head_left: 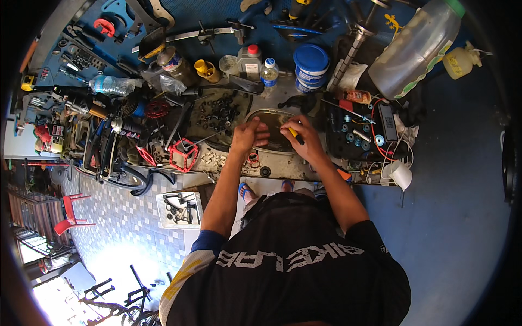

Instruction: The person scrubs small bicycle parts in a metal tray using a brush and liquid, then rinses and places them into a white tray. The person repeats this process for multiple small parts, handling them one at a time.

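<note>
Over a shallow oval tray (pixel 278 145) on the bench, both my hands are held close together. My right hand (pixel 308 140) is closed round a slim tool with a yellow-and-black handle (pixel 295 135); its working end is too small to make out. Facing it from the tray's left side is my left hand (pixel 250 135), thumb apart from loosely bent fingers, with nothing visible in it. Dark liquid seems to lie in the tray. Just below the left hand are small red rings (pixel 253 157). Many small dark bike parts (pixel 220 108) sit on a mat to the left.
A red pedal (pixel 183 155) lies left of my left forearm. Behind the tray stand a small clear bottle (pixel 269 73), a grey bottle with a red cap (pixel 250 62) and a blue tub (pixel 311 68). At right are a dark parts tray (pixel 340 148) and a white cup (pixel 401 175).
</note>
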Demonstrator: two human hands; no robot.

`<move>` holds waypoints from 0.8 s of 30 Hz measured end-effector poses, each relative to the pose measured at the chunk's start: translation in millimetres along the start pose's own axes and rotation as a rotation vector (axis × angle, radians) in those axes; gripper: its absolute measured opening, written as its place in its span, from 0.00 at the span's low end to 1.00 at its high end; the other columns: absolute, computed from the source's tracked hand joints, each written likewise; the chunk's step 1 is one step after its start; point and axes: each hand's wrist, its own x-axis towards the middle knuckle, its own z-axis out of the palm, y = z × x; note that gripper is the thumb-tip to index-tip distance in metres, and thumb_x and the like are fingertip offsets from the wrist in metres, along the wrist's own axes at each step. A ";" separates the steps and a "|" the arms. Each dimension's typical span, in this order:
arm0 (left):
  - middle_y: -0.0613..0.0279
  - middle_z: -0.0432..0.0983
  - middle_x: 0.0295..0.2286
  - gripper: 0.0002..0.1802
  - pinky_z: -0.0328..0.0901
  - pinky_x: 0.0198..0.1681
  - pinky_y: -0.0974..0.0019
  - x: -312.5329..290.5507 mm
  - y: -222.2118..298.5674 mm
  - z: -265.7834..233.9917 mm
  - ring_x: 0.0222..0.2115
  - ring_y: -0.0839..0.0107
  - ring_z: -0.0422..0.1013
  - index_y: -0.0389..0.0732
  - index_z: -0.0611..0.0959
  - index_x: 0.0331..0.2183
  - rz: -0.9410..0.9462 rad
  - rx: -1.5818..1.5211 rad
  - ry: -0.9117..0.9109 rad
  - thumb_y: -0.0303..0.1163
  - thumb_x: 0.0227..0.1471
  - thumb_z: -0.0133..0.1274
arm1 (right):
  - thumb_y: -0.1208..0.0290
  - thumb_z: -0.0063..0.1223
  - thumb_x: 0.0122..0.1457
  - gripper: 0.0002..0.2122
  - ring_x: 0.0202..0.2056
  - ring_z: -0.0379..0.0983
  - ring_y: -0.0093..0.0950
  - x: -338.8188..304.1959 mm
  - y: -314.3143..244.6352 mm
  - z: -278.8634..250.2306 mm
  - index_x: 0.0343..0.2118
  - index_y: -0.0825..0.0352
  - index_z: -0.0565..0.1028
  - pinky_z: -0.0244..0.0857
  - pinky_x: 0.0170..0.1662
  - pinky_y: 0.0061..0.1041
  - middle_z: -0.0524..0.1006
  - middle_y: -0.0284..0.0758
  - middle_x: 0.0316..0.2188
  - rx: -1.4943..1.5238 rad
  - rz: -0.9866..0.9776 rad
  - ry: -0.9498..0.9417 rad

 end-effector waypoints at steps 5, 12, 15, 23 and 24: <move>0.48 0.80 0.43 0.19 0.77 0.40 0.58 -7.8 -17.9 10.4 0.41 0.57 0.80 0.32 0.79 0.44 -0.049 -0.182 -0.161 0.39 0.62 0.59 | 0.67 0.64 0.61 0.07 0.39 0.78 0.38 -5.5 -3.3 4.6 0.41 0.59 0.82 0.72 0.42 0.36 0.74 0.37 0.43 -0.124 -0.083 -0.064; 0.50 0.80 0.45 0.08 0.78 0.43 0.57 4.5 -30.6 1.1 0.44 0.61 0.80 0.34 0.79 0.41 0.255 -0.022 -0.120 0.25 0.60 0.58 | 0.61 0.66 0.59 0.11 0.40 0.79 0.40 -15.6 20.4 3.7 0.41 0.60 0.82 0.73 0.41 0.37 0.78 0.38 0.39 -0.057 0.175 0.036; 0.51 0.81 0.42 0.08 0.78 0.41 0.58 15.6 -41.4 -12.6 0.43 0.64 0.80 0.33 0.80 0.40 0.404 0.244 -0.053 0.23 0.58 0.59 | 0.55 0.65 0.58 0.15 0.39 0.79 0.42 -14.3 11.0 -14.9 0.40 0.60 0.82 0.73 0.40 0.37 0.79 0.39 0.37 -0.277 0.180 -0.112; 0.51 0.83 0.37 0.10 0.74 0.41 0.59 10.9 -28.9 -3.7 0.37 0.59 0.82 0.35 0.86 0.37 0.712 0.803 0.112 0.24 0.49 0.63 | 0.65 0.62 0.62 0.11 0.35 0.82 0.32 15.1 -31.6 -18.5 0.43 0.64 0.83 0.74 0.41 0.26 0.83 0.38 0.37 0.335 0.343 -0.167; 0.51 0.83 0.37 0.11 0.73 0.40 0.59 9.2 -24.7 0.1 0.37 0.58 0.81 0.35 0.86 0.37 0.783 0.829 0.119 0.24 0.49 0.64 | 0.66 0.64 0.61 0.13 0.37 0.81 0.27 10.4 -22.0 -8.9 0.47 0.62 0.83 0.73 0.41 0.26 0.83 0.38 0.36 0.367 0.204 -0.200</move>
